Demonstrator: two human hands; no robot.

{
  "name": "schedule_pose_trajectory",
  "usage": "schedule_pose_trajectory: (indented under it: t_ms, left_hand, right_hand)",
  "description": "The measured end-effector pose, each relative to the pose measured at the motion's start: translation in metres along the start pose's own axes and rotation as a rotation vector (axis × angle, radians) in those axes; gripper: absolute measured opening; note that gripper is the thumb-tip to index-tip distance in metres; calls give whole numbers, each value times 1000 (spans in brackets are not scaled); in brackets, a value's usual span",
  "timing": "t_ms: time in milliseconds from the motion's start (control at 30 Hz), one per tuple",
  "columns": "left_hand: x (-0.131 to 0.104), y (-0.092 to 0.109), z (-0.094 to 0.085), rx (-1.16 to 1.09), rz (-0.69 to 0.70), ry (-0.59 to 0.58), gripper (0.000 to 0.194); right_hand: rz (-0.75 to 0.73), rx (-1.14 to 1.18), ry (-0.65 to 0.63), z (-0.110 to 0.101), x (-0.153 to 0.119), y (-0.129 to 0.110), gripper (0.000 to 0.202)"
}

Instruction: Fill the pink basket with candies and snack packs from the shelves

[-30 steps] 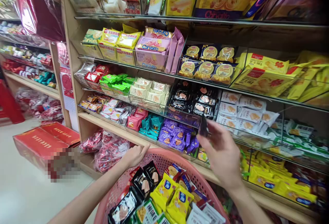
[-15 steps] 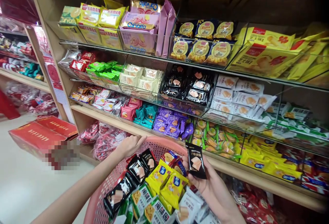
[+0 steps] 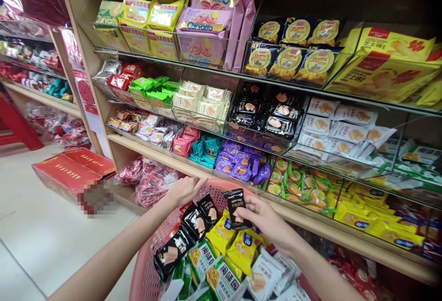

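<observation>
A pink perforated plastic basket (image 3: 141, 259) stands below me, full of small snack packets. My left hand (image 3: 186, 191) is closed on its far rim. Over the packets, my right hand (image 3: 265, 218) pinches a small black dry cake packet (image 3: 234, 200) between thumb and fingers. Beneath that packet lie yellow packets (image 3: 243, 248). More black packets (image 3: 174, 251) rest along the basket's left side. Green-and-white packets (image 3: 223, 275) and white packets (image 3: 264, 271) fill the near part, partly cut off by the lower edge.
Wooden shelving (image 3: 155, 151) with clear-fronted bins runs across the view, close beyond the basket. Black packets (image 3: 283, 112) and white packets (image 3: 352, 130) fill middle bins. A red carton (image 3: 74, 165) sits on the floor at left, near a red stool (image 3: 20, 126).
My right hand has carried the black dry cake packet left, from beside the basket's right rim to over the yellow packets. My left hand keeps its hold on the rim. The view has shifted slightly.
</observation>
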State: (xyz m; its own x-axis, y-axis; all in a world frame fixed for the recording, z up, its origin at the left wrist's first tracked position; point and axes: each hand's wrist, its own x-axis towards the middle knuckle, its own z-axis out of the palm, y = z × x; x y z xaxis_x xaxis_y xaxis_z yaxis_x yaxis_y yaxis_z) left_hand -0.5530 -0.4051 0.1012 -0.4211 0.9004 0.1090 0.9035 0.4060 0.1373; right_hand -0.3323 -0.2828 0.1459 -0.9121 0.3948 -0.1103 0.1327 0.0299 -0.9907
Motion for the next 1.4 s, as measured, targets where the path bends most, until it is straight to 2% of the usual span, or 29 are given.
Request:
schedule_pose_trajectory:
  t_ms: [67,167,300,433,567,733,867,1000,1100,1200,1267,1333,1400]
  left_hand:
    - [-1,-1,0,46,36,10,51]
    - [-2,-4,1,128,79,9,42]
    - [-3,-6,1,144,42,-12,39]
    - [-3,-6,1,51,46,4,38]
    - [-1,-7,3,15,26,-16,35]
    - [0,-7,5,-30,1,-45,33]
    - [0,-6,5,-5,29,-22,35]
    - [-2,-6,3,30,56,-6,36]
    - [-2,-4,1,16,43,-10,36]
    - [-2,-2,-1,-21,-19,-15,39]
    - [-1,-1,-1,-49,-55,-8,47]
    - [1,-2,0,-72,-65,4,54]
    - [3,-4,3,-62,-40,8,51]
  right_hand:
    - [-1,-20,-64,7,24,4,26]
    - [3,-82,-85,19,57,12,25]
    - [30,-203,-108,33,82,21,20]
    - [32,-297,-155,38,87,28,22]
    - [15,-445,-203,36,86,33,10]
    - [-102,-715,-81,36,79,38,8]
    - [-196,-894,19,43,69,37,11]
    - [-244,-1037,39,43,54,27,22]
    - [-312,-953,68,33,27,13,26]
    - [-331,-768,142,14,-14,5,27]
    - [-320,-667,265,-3,-44,9,26]
    - [-306,-585,450,-20,-71,21,26]
    - [-291,-509,656,-34,-92,39,28]
